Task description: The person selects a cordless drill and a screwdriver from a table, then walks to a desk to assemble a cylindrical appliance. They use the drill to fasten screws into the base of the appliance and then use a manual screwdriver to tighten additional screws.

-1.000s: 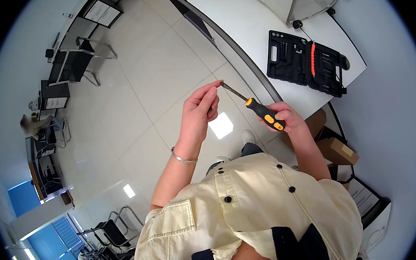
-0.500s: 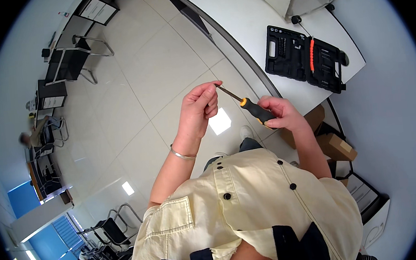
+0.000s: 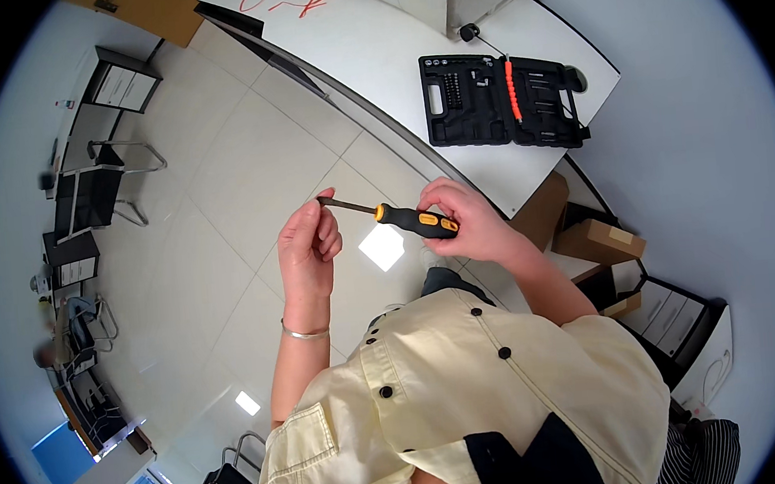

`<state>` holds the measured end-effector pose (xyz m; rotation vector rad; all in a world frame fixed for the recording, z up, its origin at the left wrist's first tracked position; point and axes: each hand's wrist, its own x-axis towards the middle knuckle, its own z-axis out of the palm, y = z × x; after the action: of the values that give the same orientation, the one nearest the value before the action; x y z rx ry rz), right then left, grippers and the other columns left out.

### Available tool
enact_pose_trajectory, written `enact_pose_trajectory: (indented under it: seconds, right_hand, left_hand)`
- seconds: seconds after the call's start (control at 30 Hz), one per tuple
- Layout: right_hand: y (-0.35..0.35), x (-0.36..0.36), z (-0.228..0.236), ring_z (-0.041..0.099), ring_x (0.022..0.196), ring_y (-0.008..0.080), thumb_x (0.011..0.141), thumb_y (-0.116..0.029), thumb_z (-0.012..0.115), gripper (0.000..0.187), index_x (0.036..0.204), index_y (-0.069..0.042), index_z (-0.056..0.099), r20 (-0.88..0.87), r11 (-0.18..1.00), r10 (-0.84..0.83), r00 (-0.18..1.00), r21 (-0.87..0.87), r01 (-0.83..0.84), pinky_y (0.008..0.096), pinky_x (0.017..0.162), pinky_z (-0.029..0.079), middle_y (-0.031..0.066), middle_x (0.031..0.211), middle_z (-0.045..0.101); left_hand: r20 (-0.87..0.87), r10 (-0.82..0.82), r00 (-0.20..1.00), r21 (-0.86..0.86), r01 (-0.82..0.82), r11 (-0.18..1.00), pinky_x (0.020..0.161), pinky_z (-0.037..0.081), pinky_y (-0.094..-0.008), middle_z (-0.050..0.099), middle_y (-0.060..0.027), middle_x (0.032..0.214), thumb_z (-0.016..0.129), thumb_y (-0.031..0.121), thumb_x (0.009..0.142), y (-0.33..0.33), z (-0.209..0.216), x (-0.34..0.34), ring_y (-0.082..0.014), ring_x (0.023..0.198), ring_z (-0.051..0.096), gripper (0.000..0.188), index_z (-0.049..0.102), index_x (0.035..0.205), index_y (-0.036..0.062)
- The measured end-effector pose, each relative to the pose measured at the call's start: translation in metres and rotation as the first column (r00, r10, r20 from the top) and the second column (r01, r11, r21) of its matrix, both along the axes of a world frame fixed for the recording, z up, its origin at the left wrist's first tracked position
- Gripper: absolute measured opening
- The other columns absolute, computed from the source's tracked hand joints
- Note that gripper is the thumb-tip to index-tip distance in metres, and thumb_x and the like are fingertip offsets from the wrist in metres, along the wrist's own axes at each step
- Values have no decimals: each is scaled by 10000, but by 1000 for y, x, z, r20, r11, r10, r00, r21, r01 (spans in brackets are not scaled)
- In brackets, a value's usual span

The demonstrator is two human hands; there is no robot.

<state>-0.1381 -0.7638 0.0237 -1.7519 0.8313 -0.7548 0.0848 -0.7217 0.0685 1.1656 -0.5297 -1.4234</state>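
Observation:
A screwdriver with a black and yellow handle and a thin dark shaft is held between my hands, above the floor. My right hand is closed around the back part of its handle. At the other end, the thumb and index finger of my left hand pinch the tip of the shaft, and the remaining fingers are curled. The very tip is hidden by the fingers. Beyond my right hand, an open black tool case lies on the white desk. It holds rows of small bits, and an orange flexible shaft lies across its middle.
Cardboard boxes stand under and beside the desk on the right. A wheeled base with casters rests on the desktop. Black chairs and cabinets line the left wall. Another person sits at the far left.
My view has swung to the right, so the desk and tool case sit further left. The screwdriver has tilted closer to level, still held in both hands.

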Motion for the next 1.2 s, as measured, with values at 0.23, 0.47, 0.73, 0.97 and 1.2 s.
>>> enact_pose_trajectory:
  seconds: [0.23,0.47,0.73,0.97,1.2]
  right_hand:
    - [4,13,-7,551,797,258,579,-44,669,321,870,-62,535,-108,951,-169,980,-280,133,331,661,457,68,864,547]
    - [5,31,0,557,807,244,571,-62,675,329,888,-76,585,-158,908,-216,964,-395,139,336,640,471,53,913,534]
    - [2,63,3,557,781,233,568,-54,678,337,891,-73,583,-178,895,-136,975,-444,44,312,629,471,49,893,535]
    - [12,106,12,561,756,251,575,-30,686,334,890,-39,574,-196,858,-41,980,-510,-67,314,633,470,85,890,534]
    - [46,167,20,553,766,208,560,-40,675,332,878,-78,586,-228,831,14,974,-539,-138,293,588,467,41,882,533]
  left_hand:
    - [54,4,999,-1,-4,1000,425,208,-192,317,37,604,463,153,899,-4,-2,4,-50,504,246,280,526,1061,-67]
    - [-38,48,998,-15,-48,999,426,215,-194,335,31,599,438,145,898,1,1,19,-55,492,248,295,527,1065,-82]
    - [-83,123,989,-75,-129,989,424,215,-195,356,30,600,461,145,889,20,-1,49,-53,489,260,287,548,1053,-74]
    - [-93,228,969,-102,-237,966,427,214,-193,348,37,594,484,135,880,55,-4,86,-50,490,258,278,553,1055,-70]
    - [-90,338,937,-144,-348,927,417,203,-186,335,49,579,514,124,871,106,-12,139,-39,485,253,262,561,1042,-69]
